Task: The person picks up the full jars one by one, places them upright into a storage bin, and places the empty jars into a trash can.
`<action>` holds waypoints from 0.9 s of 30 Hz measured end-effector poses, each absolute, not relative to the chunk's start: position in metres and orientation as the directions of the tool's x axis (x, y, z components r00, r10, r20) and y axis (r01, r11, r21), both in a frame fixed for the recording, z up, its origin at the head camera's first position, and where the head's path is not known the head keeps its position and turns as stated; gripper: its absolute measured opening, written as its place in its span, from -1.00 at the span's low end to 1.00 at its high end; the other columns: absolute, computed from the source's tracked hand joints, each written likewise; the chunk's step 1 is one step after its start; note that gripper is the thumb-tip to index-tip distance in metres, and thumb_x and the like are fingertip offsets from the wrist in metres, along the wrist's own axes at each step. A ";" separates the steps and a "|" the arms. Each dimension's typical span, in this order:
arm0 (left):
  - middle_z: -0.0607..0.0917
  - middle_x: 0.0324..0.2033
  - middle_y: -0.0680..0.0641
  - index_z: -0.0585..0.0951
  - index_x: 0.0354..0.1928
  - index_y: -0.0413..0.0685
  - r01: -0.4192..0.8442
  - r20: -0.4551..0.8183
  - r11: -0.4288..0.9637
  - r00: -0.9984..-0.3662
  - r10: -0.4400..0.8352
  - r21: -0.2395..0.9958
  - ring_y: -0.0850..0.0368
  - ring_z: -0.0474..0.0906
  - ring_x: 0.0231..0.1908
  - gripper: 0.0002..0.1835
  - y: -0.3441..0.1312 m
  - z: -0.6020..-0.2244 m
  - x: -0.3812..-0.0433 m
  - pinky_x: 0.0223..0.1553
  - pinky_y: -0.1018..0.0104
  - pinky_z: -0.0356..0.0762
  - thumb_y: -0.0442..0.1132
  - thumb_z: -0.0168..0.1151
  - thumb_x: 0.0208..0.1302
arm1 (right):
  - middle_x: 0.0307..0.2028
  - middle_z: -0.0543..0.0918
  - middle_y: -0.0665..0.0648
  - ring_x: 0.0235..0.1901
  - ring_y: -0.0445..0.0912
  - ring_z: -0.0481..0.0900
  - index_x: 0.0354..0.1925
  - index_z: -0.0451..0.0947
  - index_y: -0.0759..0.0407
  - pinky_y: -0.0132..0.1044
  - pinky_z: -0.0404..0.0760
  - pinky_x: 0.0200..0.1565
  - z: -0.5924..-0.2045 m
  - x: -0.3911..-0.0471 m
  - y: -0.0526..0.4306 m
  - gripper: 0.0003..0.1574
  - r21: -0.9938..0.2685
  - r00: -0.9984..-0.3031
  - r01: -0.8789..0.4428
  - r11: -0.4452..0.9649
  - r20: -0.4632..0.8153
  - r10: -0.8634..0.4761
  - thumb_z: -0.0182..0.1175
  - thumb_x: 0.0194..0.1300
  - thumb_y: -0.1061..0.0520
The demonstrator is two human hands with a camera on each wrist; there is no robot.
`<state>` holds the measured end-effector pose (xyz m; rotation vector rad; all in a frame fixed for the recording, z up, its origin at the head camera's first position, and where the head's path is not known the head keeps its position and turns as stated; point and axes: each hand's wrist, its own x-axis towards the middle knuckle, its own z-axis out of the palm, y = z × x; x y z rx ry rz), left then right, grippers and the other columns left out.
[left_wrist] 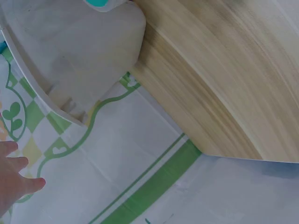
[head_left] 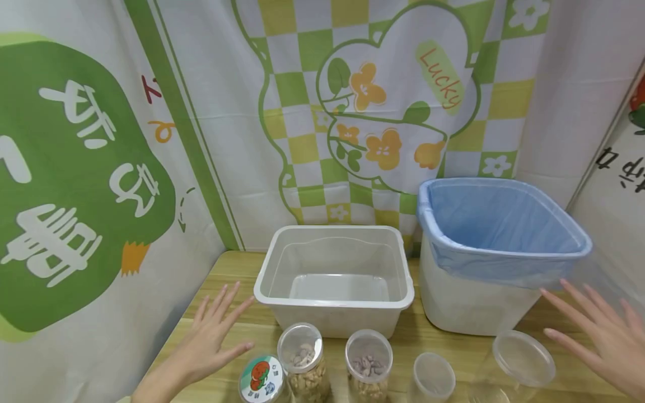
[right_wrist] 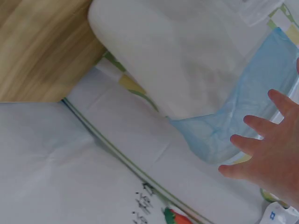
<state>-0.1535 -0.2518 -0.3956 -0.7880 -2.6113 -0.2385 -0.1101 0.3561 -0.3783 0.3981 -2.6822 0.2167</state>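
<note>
My left hand [head_left: 209, 336] is held with fingers spread at the left, near a jar [head_left: 262, 380] whose lid carries a tomato picture. On the other side my right hand [head_left: 599, 336] spreads its fingers beside a clear empty-looking container [head_left: 524, 358]. Neither hand holds anything. Between them stand two clear-lidded jars of nuts, one jar [head_left: 304, 364] on the left and another jar [head_left: 369, 366] near the middle, plus a small translucent cup [head_left: 433, 378]. In the right wrist view the right fingers [right_wrist: 257, 123] overlap the blue bag lining the bin.
A white rectangular tub [head_left: 335, 305] stands behind the jars on the wooden table [head_left: 227, 280]. To its right is a white bin [head_left: 468, 302] lined with a blue bag [head_left: 504, 218]. Printed curtains [head_left: 211, 140] hang behind and at both sides.
</note>
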 end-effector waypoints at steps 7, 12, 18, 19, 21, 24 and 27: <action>0.01 0.32 -0.14 0.28 0.23 0.00 0.595 0.438 0.803 -0.730 0.525 0.030 0.02 -0.27 0.32 -0.27 -0.244 -0.389 -0.151 0.25 0.17 -0.53 0.12 0.18 0.02 | 0.35 -0.12 0.16 0.31 0.14 -0.35 0.34 -0.02 -0.13 0.15 -0.65 0.11 -0.355 -0.117 0.335 -0.12 -0.093 -0.878 -0.362 0.928 0.370 -0.305 0.15 0.14 -0.08; 0.08 0.30 -0.13 0.31 0.21 0.02 0.615 0.450 0.789 -0.711 0.541 0.024 0.01 -0.19 0.32 -0.29 -0.239 -0.385 -0.149 0.26 0.19 -0.50 0.15 0.17 0.02 | 0.33 -0.02 0.22 0.25 0.29 -0.10 0.33 -0.01 -0.15 0.17 -0.61 0.13 -0.345 -0.125 0.317 -0.14 -0.109 -0.885 -0.386 0.916 0.326 -0.334 0.14 0.14 -0.12; 0.17 0.27 -0.16 0.38 0.16 -0.02 0.640 0.464 0.766 -0.695 0.550 0.052 -0.01 -0.09 0.30 -0.33 -0.231 -0.379 -0.148 0.26 0.31 -0.49 0.09 0.22 0.00 | 0.28 0.12 0.24 0.20 0.23 0.11 0.31 0.07 -0.16 0.22 -0.38 0.18 -0.338 -0.135 0.293 -0.17 -0.127 -0.842 -0.478 0.869 0.349 -0.412 0.17 0.12 -0.09; 0.19 0.26 -0.16 0.39 0.15 -0.02 0.645 0.467 0.762 -0.692 0.551 0.056 -0.02 -0.06 0.29 -0.34 -0.230 -0.378 -0.148 0.25 0.33 -0.49 0.09 0.22 0.00 | 0.27 0.13 0.25 0.20 0.21 0.12 0.30 0.07 -0.15 0.22 -0.35 0.19 -0.337 -0.136 0.289 -0.18 -0.127 -0.833 -0.495 0.859 0.349 -0.429 0.16 0.13 -0.08; 0.21 0.24 -0.17 0.39 0.14 -0.02 0.653 0.469 0.754 -0.687 0.555 0.066 -0.05 0.00 0.27 -0.36 -0.227 -0.378 -0.148 0.25 0.36 -0.48 0.09 0.21 0.01 | 0.26 0.16 0.24 0.20 0.17 0.13 0.29 0.09 -0.16 0.18 -0.29 0.21 -0.333 -0.140 0.281 -0.21 -0.141 -0.826 -0.516 0.845 0.342 -0.447 0.16 0.13 -0.09; 0.25 0.22 -0.17 0.41 0.13 -0.01 0.661 0.479 0.745 -0.682 0.552 0.083 -0.11 0.09 0.22 -0.39 -0.223 -0.377 -0.147 0.24 0.42 -0.46 0.08 0.21 0.02 | 0.24 0.19 0.24 0.18 0.17 0.16 0.28 0.13 -0.18 0.18 -0.11 0.18 -0.325 -0.145 0.268 -0.26 -0.168 -0.826 -0.535 0.828 0.310 -0.470 0.13 0.16 -0.11; 0.28 0.20 -0.17 0.43 0.11 -0.01 0.667 0.488 0.736 -0.682 0.545 0.111 -0.15 0.15 0.18 -0.41 -0.219 -0.378 -0.145 0.24 0.46 -0.43 0.06 0.21 0.02 | 0.22 0.23 0.25 0.15 0.20 0.20 0.26 0.17 -0.16 0.18 0.10 0.08 -0.318 -0.152 0.256 -0.31 -0.186 -0.822 -0.553 0.812 0.277 -0.497 0.09 0.18 -0.14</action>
